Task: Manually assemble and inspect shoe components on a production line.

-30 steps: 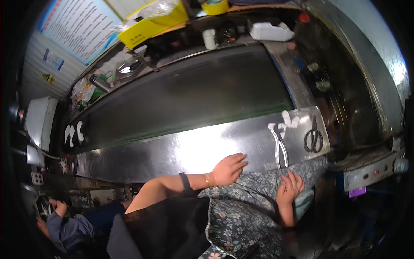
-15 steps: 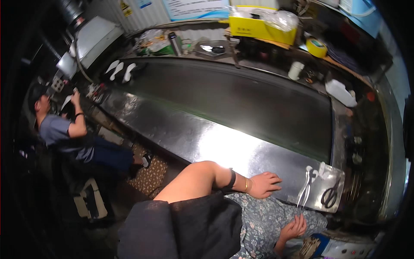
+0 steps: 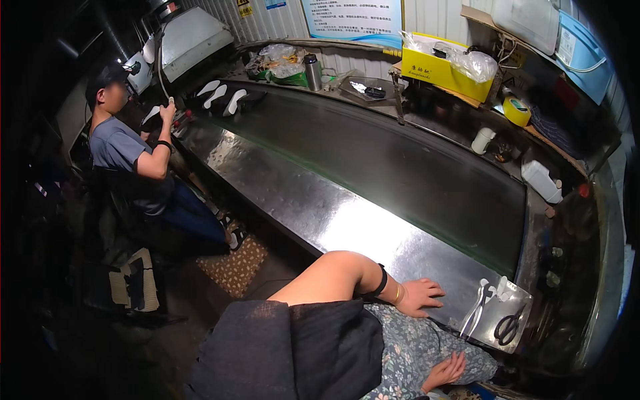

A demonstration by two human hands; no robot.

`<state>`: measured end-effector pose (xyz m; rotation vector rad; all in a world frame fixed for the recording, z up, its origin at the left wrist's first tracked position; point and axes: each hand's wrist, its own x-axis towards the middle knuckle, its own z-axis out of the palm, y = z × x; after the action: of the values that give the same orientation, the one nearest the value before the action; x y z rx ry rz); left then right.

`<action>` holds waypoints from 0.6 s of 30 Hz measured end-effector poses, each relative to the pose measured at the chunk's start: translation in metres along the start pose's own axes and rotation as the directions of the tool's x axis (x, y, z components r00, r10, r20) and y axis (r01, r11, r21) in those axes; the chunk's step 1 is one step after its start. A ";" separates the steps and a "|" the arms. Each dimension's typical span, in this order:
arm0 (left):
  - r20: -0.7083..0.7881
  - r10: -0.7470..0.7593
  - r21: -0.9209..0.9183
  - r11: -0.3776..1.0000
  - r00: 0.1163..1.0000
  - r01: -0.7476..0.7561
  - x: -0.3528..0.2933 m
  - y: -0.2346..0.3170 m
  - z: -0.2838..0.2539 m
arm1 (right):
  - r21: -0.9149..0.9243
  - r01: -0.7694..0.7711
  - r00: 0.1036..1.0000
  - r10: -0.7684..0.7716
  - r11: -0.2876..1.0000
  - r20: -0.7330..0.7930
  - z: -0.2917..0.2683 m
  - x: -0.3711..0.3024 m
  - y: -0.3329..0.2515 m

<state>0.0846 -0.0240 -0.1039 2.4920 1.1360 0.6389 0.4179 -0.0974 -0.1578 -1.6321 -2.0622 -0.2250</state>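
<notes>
My left hand [image 3: 420, 297] rests palm down on the front edge of the shiny metal ledge [image 3: 300, 200], fingers spread and holding nothing. My right hand [image 3: 445, 372] lies on the floral fabric over my lap, palm turned up, fingers loosely extended with nothing in them. To the right of my left hand are long-handled silver pliers [image 3: 477, 311], with their handles toward me. Black-handled scissors [image 3: 508, 329] lie beside them on a shiny flat plate [image 3: 521, 303].
A dark conveyor belt [image 3: 400, 167] runs behind the ledge. White curved pieces [image 3: 215, 95] sit at its far left end, near a co-worker [image 3: 127, 147] holding a similar piece. Behind stand a steel flask [image 3: 312, 72], yellow box [image 3: 443, 70], yellow tape roll [image 3: 516, 111] and white jug [image 3: 541, 181].
My view has swung left and up, so the scene sits farther right and lower in the picture. Both hands keep their places, on the ledge and in my lap.
</notes>
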 end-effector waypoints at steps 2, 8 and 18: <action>-0.004 0.033 -0.005 0.999 0.999 -0.033 0.001 -0.002 0.005 | 0.016 -0.010 0.999 0.010 1.000 -0.031 -0.008 0.006 -0.005; -0.069 0.014 0.027 1.000 0.998 -0.012 -0.002 -0.005 0.013 | 0.166 -0.106 0.983 0.079 0.980 0.165 -0.106 0.040 0.028; 0.324 0.070 -0.118 0.992 0.944 -0.033 0.043 -0.007 0.007 | -0.807 -0.572 0.709 0.583 0.146 -0.397 -0.485 0.010 0.264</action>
<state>0.1087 0.0133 -0.1018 2.4220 0.8888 0.2747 0.8010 -0.2227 0.2196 -2.9413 -1.0155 -1.2306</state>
